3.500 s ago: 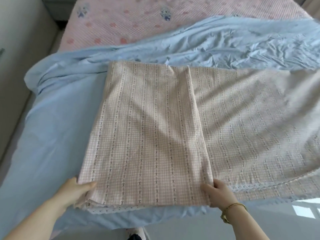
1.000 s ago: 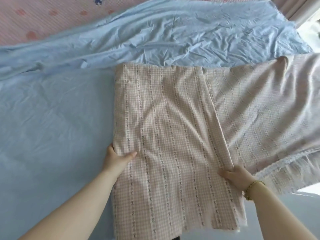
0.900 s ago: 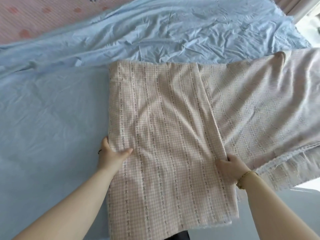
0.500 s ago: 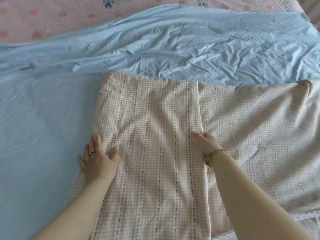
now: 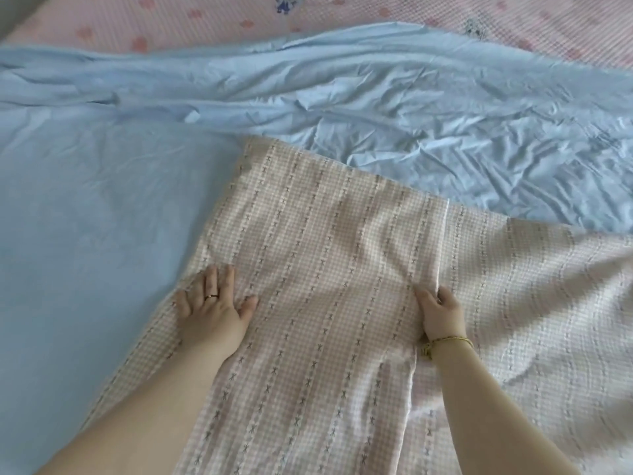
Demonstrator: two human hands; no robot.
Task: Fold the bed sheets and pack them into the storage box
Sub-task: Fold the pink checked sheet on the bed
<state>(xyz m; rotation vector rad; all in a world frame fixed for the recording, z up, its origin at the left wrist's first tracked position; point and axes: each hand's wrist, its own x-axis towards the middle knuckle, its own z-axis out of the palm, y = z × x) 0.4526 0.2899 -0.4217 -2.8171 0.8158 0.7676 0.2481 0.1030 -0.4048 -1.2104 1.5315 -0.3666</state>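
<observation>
A pink checked sheet (image 5: 318, 234) with dotted stripes lies partly folded on the bed, its folded panel on the left and a single layer spreading off to the right. My left hand (image 5: 214, 308), wearing a ring, lies flat with fingers spread on the panel's left edge. My right hand (image 5: 440, 311), with a gold bracelet at the wrist, pinches the panel's right folded edge. No storage box is in view.
A light blue sheet (image 5: 411, 108) lies under the pink one, smooth at the left (image 5: 85, 234) and crumpled across the back. Beyond it shows a pink quilted bed cover (image 5: 342, 12) with small printed figures.
Both hands slid up from the near edge of the folded panel onto its middle. The left hand went from gripping the edge to lying flat. The right hand stayed closed on the right fold.
</observation>
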